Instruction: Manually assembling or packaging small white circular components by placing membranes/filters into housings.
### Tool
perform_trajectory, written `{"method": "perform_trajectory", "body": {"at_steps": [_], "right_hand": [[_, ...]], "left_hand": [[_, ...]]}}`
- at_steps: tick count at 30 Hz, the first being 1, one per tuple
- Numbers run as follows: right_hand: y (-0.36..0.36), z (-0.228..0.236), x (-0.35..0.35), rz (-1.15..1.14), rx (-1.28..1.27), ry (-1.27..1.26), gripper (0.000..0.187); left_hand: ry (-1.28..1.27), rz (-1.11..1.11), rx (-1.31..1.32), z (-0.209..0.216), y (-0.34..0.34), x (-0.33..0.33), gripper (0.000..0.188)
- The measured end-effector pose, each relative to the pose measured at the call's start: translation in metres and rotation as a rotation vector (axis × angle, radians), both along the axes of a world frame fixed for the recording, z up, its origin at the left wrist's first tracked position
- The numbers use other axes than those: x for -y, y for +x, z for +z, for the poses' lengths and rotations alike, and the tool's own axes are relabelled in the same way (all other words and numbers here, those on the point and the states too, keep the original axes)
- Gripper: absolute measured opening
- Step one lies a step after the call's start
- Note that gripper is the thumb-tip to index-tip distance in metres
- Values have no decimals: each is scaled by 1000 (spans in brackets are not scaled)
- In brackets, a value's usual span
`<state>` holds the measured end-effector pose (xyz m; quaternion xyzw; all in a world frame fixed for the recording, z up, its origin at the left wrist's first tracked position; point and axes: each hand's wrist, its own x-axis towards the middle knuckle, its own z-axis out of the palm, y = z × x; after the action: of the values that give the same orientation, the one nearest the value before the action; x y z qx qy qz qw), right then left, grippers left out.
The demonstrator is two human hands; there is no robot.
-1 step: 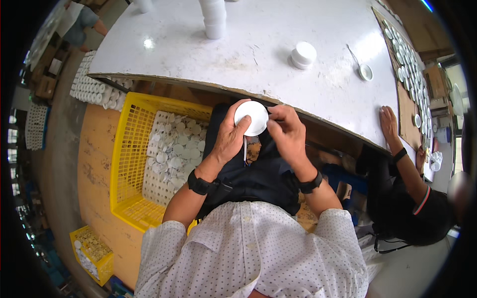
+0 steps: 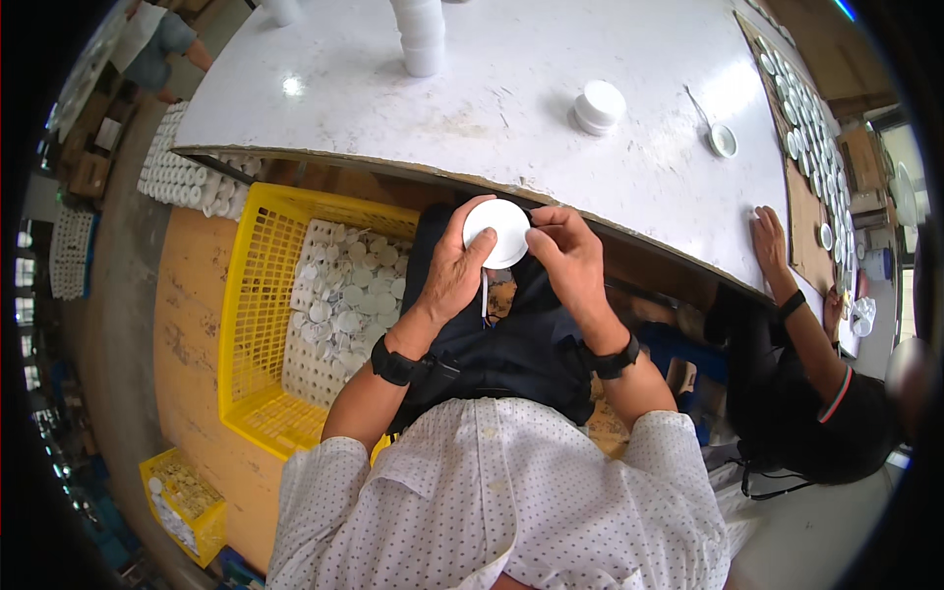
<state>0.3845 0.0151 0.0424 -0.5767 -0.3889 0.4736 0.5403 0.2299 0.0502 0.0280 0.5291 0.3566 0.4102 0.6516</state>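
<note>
Over my lap, just below the table's near edge, I hold a round white disc with its smooth face up. A thin white cable hangs beneath it. My left hand is closed on the disc's left side, thumb lying on the face and fingers underneath. At the opposite rim my right hand is bent, its thumb against the edge and its fingers curled behind. The disc's underside is hidden.
On the white table stand a short stack of white discs, a small disc with a cable and stacked white cups. A yellow crate of white pieces sits at left. A co-worker's hand rests at right.
My right thumb has come in slightly to the left, up to the disc's rim. The disc and my left hand stay practically in place.
</note>
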Motion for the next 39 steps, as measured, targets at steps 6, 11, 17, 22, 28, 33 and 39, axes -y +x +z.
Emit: {"method": "perform_trajectory", "body": {"at_steps": [6,11,17,22,28,33,39], "right_hand": [[1,-12,-15,52,-112,-45,20],[1,-13,-13,74,-191,-67,20],[3,-14,-10,84,-160,-103,20],[4,-16,-10,104,-166,-96,20],[8,-20,-8,74,-147,-67,18],[57,17,-23,-5,114,43,18],[245,24,-72,-679,1342,-13,53]], "left_hand": [[87,-16,-48,4,4,1,37],[111,-24,-74,1,4,3,36],[78,-29,-79,4,5,5,36],[138,-10,-121,-2,6,4,34],[52,-34,-120,-1,11,2,31],[-67,168,36,-19,-38,-12,41],[-259,484,-15,-74,-150,-34,51]]}}
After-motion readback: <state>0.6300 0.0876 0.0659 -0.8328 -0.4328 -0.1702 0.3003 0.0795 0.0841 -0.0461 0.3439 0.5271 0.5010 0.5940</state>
